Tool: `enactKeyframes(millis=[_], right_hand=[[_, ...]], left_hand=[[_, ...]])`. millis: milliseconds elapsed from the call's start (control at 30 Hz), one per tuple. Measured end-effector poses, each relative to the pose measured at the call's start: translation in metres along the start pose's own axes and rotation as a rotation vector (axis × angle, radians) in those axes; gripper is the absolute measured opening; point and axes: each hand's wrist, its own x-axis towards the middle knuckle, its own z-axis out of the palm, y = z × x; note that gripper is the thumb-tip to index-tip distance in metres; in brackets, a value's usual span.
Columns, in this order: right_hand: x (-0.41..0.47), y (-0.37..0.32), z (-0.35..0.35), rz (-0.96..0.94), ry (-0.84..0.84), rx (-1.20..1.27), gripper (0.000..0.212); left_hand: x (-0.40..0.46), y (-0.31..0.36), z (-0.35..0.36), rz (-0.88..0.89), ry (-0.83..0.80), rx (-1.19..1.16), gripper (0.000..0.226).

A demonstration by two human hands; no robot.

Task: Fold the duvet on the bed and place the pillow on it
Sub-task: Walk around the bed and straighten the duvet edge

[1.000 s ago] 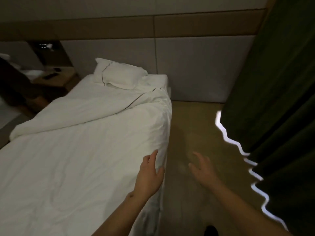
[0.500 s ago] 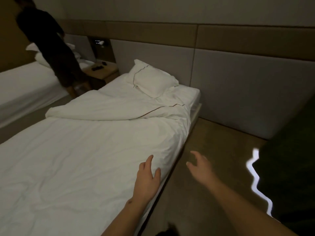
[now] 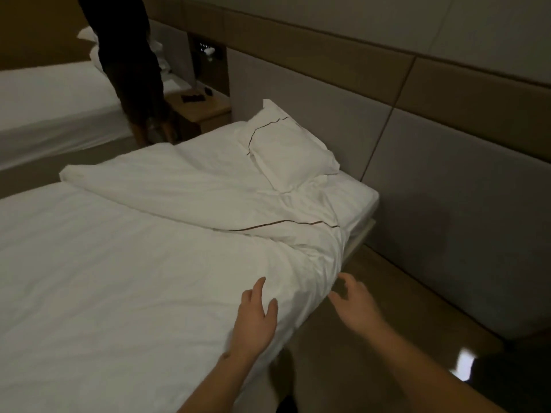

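A white duvet (image 3: 134,263) covers the bed (image 3: 362,201), its top end turned back in a rumpled fold with a thin dark piping line. At the head end, against the padded headboard, lies a white pillow (image 3: 290,153). My left hand (image 3: 253,320) hovers open over the duvet's near right edge, fingers spread, holding nothing. Just off the bed's side, over the floor, my right hand (image 3: 353,305) is open with curled fingers, close to the hanging duvet edge.
A second white bed (image 3: 50,99) stands at the left. A person in dark clothes (image 3: 131,64) bends between the beds by a wooden nightstand (image 3: 205,110) with small dark items. The padded wall (image 3: 447,189) runs along the right, with floor beside the bed.
The view has swung left and closer to the bed, bringing the other bed and person into sight. Both hands stay open and have moved nearer the duvet's right edge.
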Motion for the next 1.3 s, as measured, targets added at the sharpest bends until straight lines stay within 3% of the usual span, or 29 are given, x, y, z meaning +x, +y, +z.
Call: enactKeyframes(millis=[267,500,800,1067,1233,1300], right_hand=[[0.146,0.011,-0.028,0.044,-0.085,0.018,0.053],[0.288,0.017,-0.019,0.02,-0.258,0.023,0.051],[0.547,0.036,-0.015,0.075,-0.38,-0.024,0.05],[0.733,0.044,0.008,0.061,-0.452,-0.021,0.054],[0.9,0.032,0.0,-0.138,-0.178,-0.135,0.058],[0.964,0.025,-0.008,-0.191,-0.031,-0.171,0.061]], left_hand=[[0.097,0.033,0.018,0.011,-0.01,0.094,0.057],[0.213,0.053,0.06,-0.061,0.034,0.103,0.062],[0.439,0.077,0.142,-0.243,0.056,0.104,0.064],[0.606,0.094,0.206,-0.273,0.063,0.037,0.068],[0.742,0.059,0.215,-0.258,0.157,0.097,0.072],[0.796,0.03,0.224,-0.339,0.194,0.131,0.081]])
